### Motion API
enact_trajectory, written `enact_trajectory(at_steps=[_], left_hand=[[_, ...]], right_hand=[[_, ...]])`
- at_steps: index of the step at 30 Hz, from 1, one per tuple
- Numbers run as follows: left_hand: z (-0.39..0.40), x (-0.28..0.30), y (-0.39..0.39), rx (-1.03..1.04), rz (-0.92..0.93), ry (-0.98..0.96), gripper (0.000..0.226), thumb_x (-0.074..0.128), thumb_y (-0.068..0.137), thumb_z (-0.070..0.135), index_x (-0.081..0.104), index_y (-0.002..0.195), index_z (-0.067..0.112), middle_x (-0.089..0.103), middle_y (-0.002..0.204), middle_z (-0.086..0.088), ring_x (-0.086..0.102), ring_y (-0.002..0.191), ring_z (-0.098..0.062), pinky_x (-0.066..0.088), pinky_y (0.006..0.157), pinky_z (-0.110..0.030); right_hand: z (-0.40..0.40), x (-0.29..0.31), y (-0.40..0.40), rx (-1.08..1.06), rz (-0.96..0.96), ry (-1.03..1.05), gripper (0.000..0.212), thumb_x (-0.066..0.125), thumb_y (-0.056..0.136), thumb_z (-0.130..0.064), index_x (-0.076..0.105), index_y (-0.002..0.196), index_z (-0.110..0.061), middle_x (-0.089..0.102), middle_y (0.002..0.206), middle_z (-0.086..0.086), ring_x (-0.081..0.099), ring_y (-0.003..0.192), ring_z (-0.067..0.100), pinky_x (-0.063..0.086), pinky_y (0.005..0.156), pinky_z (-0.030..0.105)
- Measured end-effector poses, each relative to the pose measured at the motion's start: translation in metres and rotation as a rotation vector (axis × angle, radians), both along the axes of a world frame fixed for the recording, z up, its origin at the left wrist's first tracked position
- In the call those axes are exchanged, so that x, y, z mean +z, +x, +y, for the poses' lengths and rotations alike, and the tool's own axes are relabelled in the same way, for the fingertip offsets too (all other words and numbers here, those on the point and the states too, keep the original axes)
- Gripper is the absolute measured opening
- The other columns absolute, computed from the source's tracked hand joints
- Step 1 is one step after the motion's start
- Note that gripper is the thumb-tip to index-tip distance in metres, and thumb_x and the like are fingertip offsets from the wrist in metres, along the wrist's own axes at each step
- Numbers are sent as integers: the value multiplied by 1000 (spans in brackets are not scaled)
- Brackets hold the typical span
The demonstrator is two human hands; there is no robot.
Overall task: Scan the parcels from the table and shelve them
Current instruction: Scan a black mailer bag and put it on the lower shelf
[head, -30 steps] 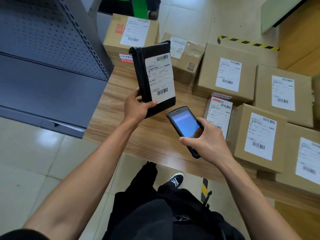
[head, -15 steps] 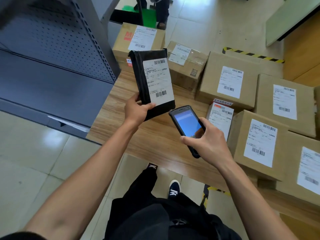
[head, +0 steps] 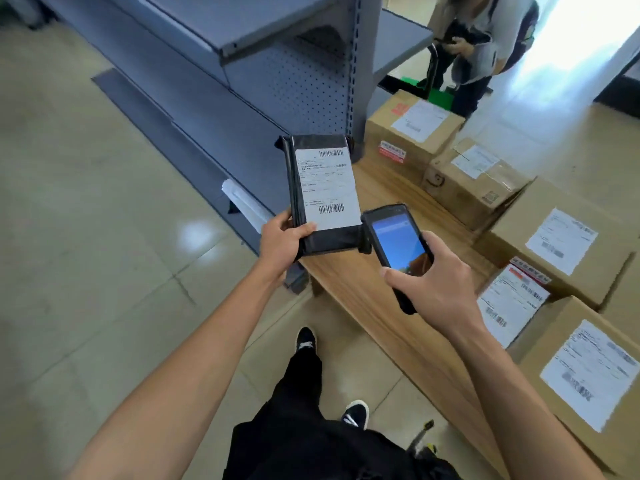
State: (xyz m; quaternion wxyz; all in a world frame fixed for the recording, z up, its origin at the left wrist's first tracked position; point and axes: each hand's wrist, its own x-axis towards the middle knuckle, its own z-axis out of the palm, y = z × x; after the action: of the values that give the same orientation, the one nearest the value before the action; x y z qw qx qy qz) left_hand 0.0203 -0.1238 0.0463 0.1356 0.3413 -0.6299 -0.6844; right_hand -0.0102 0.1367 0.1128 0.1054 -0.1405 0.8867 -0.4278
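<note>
My left hand [head: 282, 242] grips the lower left corner of a flat black parcel [head: 320, 240] with a white barcode label facing up. It is held upright over the near left corner of the wooden table [head: 377, 306]. My right hand [head: 434, 289] holds a black handheld scanner [head: 396, 242] with a lit blue screen, its top end touching or nearly touching the parcel's lower right corner. Several brown cardboard parcels with white labels, such as one at the far end [head: 405, 133] and one at the near right [head: 585, 382], lie on the table.
A grey metal shelf unit [head: 242, 81] with perforated back panels stands to the left, its shelves bare. Another person [head: 481, 39] stands beyond the table by a green object. My legs and shoes are over the tiled floor [head: 86, 237] below.
My view has swung left toward the shelf unit. Both hands have moved left with it, and the parcel now sits past the table's corner with the scanner closer to it.
</note>
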Motion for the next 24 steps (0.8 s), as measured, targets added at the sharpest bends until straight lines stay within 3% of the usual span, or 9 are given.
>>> enact_trajectory(at_steps=[5,9,10,12,14,20,22,24], left_hand=[[-47,10,70,180,18,24,40,75,89,3,71,124,21,78,111,8,74,106,-19,59,91,-32],[-83,17,127,300,41,35,36,72,91,3,72,118,28,78,112,8,74,105,-17,58,85,-28],[-93,20,141,329,48,35,36,72,91,3,72,115,30,78,112,9,75,105,-15,57,84,-26],[-113,25,169,395,63,45,36,72,92,1,72,111,32,79,109,11,75,100,-10,57,79,-21],[-134,31,197,450,83,65,37,71,91,-2,72,106,32,80,105,11,76,94,-8,57,73,-18],[-208,45,267,541,139,83,40,69,91,-4,71,118,26,79,112,6,76,101,-14,59,72,-20],[-235,50,288,558,149,73,41,69,92,-2,71,121,26,79,113,7,76,101,-13,59,72,-20],[-264,55,306,576,161,65,42,70,91,-1,70,123,27,78,113,7,76,100,-13,59,71,-19]], right_hand=[[-58,14,18,165,1,-60,39,84,69,-56,56,95,-54,61,77,-16,57,77,-8,39,56,13],[-112,18,37,287,-14,-65,62,89,72,-51,61,123,-29,62,78,-13,57,82,-8,39,62,18],[-126,18,42,323,-18,-72,57,89,73,-50,61,117,-28,63,78,-11,58,81,-4,41,61,20],[-156,19,54,398,-18,-73,41,89,73,-48,60,101,-40,65,79,-8,59,78,3,43,60,24],[-189,22,66,469,-5,-68,38,89,73,-47,58,96,-48,66,81,-11,60,79,2,42,60,23],[-294,32,99,562,-26,-87,39,87,74,-46,62,101,-35,65,75,-10,59,71,4,44,62,28],[-327,37,113,580,-22,-103,35,88,74,-43,60,96,-47,63,75,-12,58,71,1,43,60,26],[-358,45,130,598,-6,-126,47,89,75,-41,54,93,-67,62,74,-7,58,75,-5,41,60,22]])
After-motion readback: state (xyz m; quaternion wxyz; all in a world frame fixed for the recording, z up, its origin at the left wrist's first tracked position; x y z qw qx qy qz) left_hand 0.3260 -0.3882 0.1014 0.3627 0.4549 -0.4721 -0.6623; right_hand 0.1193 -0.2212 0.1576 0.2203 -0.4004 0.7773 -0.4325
